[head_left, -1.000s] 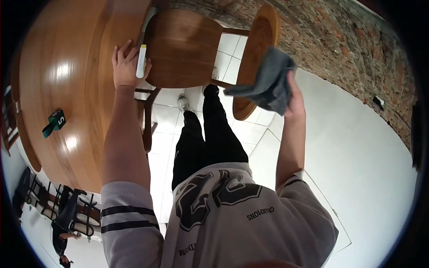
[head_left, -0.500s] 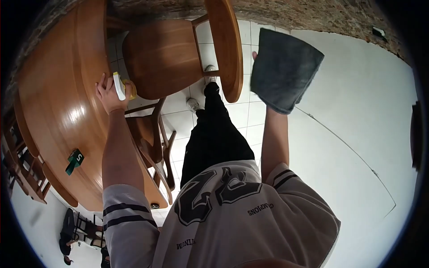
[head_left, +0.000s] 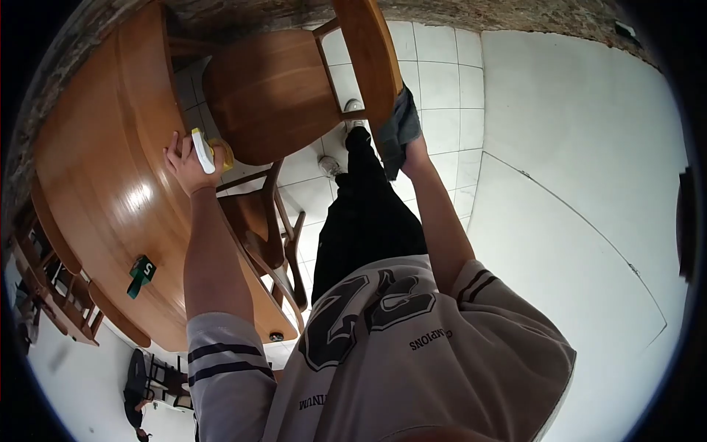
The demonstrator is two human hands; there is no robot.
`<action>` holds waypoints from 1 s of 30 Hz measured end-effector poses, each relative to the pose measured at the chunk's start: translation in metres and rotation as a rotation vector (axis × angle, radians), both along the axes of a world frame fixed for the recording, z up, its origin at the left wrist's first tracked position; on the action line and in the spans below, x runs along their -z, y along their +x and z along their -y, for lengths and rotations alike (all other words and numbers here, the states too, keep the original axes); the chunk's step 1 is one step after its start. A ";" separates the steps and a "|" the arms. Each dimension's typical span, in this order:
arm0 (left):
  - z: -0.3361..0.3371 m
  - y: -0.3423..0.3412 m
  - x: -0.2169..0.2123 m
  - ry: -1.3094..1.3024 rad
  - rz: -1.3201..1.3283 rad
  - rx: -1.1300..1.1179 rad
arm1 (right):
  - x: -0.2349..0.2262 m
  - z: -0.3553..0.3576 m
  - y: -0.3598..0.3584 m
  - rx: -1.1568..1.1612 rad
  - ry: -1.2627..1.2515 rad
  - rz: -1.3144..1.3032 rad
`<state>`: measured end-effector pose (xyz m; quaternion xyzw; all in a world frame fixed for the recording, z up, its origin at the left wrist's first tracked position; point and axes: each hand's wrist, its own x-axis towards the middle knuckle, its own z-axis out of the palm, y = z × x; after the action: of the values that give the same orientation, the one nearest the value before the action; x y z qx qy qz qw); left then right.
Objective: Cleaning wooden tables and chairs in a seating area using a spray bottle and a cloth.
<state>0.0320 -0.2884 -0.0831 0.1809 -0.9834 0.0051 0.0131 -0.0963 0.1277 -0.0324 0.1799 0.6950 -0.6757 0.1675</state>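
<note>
Between the right hand point(head_left: 417, 156) and the backrest point(head_left: 368, 55) lies grey cloth point(head_left: 401, 127).

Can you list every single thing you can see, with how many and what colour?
table: 1, brown, left
chairs: 2 near, brown, beside the table
far chairs: several, brown, beyond the table
block: 1, green, on the table
round thing: 1, dark, table's lower edge
bottle: 1, yellow and white, in left hand
cloth: 1, dark grey, on chair back
floor: 1, white tiles, middle
brick wall: 1, brownish, top
white surface: 1, right, wall or floor unclear
dark thing: 1, right rim
far person: at least 1, dark clothes, lower left
shirt: 1, grey, bottom
trousers: 1, black, middle
shoes: 2, pale, middle
left hand: 1, bare, table's edge
right hand: 1, bare, at the cloth
</note>
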 end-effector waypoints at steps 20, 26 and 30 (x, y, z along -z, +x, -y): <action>-0.009 -0.015 -0.009 0.066 -0.044 -0.007 | 0.071 -0.003 -0.056 -0.345 -0.311 0.349; -0.008 -0.010 -0.007 0.071 -0.052 -0.020 | 0.057 -0.003 -0.050 -0.125 -0.426 0.501; -0.008 -0.011 -0.007 0.096 -0.078 -0.019 | 0.042 -0.013 -0.056 -0.114 -0.405 0.518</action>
<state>0.0208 -0.2804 -0.0764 0.1907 -0.9795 -0.0487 0.0427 -0.1526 0.1411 -0.0746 0.2696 0.4899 -0.7214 0.4086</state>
